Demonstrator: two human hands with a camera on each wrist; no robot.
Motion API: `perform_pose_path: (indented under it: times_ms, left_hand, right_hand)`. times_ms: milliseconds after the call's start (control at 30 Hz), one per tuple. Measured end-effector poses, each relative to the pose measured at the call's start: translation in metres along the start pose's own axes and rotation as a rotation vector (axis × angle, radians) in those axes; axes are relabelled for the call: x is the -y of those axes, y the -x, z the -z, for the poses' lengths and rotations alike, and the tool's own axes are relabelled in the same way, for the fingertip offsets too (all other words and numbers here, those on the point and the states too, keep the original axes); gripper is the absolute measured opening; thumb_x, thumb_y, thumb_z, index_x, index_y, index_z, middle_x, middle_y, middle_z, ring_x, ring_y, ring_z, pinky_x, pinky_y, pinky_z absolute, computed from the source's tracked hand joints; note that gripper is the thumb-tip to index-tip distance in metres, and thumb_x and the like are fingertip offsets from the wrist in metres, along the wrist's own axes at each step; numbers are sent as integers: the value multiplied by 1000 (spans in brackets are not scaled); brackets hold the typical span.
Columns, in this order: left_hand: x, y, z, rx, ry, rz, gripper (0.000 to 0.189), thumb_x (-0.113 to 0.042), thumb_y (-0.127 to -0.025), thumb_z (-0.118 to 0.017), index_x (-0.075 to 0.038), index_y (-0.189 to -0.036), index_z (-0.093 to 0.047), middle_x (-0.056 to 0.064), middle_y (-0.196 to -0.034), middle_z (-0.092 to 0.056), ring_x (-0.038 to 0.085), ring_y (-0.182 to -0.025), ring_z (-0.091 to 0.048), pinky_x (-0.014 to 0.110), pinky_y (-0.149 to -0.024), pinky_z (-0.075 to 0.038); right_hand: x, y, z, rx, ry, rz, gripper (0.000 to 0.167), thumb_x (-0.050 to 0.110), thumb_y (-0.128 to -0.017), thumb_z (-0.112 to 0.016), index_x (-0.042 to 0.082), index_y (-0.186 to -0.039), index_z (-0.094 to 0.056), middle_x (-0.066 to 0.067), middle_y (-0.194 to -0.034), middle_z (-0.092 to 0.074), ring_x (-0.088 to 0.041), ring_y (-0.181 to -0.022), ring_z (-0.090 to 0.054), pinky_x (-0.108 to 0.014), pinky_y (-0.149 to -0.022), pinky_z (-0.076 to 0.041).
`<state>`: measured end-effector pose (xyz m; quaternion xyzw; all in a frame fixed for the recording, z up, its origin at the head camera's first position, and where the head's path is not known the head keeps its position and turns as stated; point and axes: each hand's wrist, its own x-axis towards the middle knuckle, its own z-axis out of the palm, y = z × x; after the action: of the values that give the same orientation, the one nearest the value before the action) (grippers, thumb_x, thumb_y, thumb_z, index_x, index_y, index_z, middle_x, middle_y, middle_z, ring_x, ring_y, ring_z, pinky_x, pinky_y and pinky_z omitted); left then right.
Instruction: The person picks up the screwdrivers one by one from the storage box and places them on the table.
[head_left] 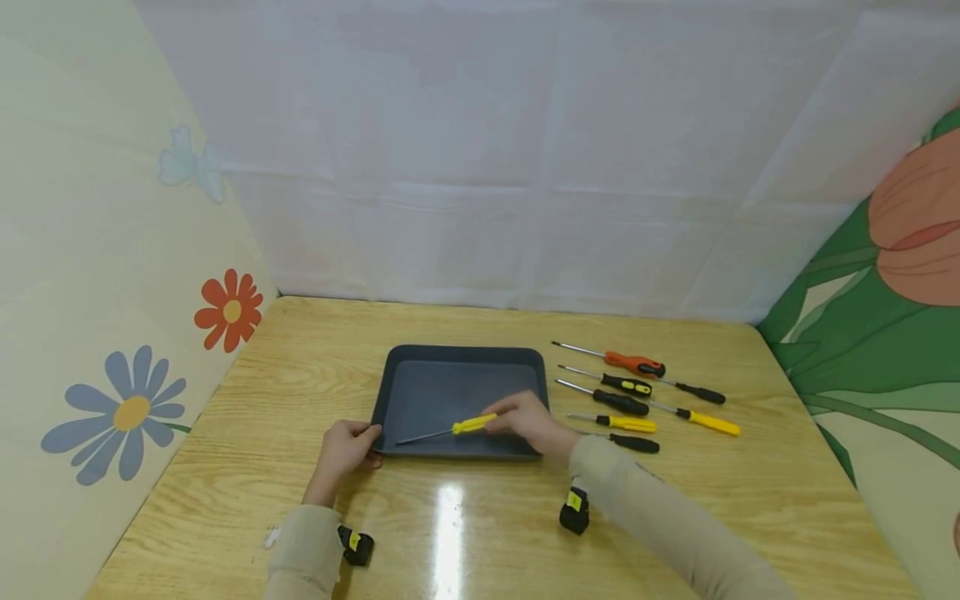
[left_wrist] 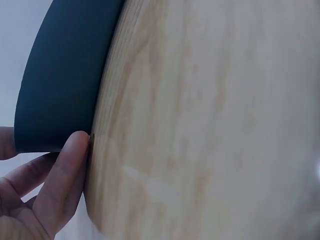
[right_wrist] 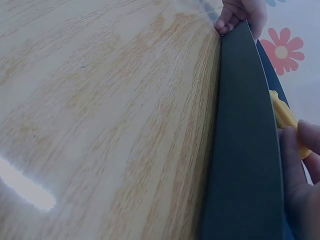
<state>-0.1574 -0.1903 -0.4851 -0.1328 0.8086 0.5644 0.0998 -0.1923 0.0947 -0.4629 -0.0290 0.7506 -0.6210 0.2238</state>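
Observation:
A dark rectangular tray [head_left: 465,379] lies on the table in the head view. My left hand [head_left: 347,450] grips its near left corner, thumb over the rim and fingers at the outer wall; the left wrist view shows those fingers [left_wrist: 62,185] against the tray wall [left_wrist: 65,75]. My right hand [head_left: 528,421] holds a screwdriver [head_left: 472,425] by the end of its yellow handle, low over the tray's near side. Its thin shaft points left, toward the near left corner. In the right wrist view the yellow handle [right_wrist: 285,117] shows between thumb and fingers, partly behind the tray wall.
Right of the tray lie several screwdrivers: an orange-handled one [head_left: 633,363] at the back, black-handled ones [head_left: 621,402], and yellow-handled ones [head_left: 712,422]. The wooden table [head_left: 510,533] meets a white sheet [head_left: 450,208] behind. Black wrist cameras [head_left: 574,511] hang under both forearms.

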Motion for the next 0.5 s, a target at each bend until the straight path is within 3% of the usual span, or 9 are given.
perform_pose_path:
  times_ms: [500]
  left_hand:
    - [-1,1,0,-4,7,3,32,-5,-89,-52,18,-112,-54,20,-74,-64,21,-51,-62,32,-49,-53]
  right_hand:
    - [-2,2,6,-39,-26,16,29,-7,-74,-66,-11,-102,-62,-18,-98,-63,-19,-79,-62,-34,-75,-53]
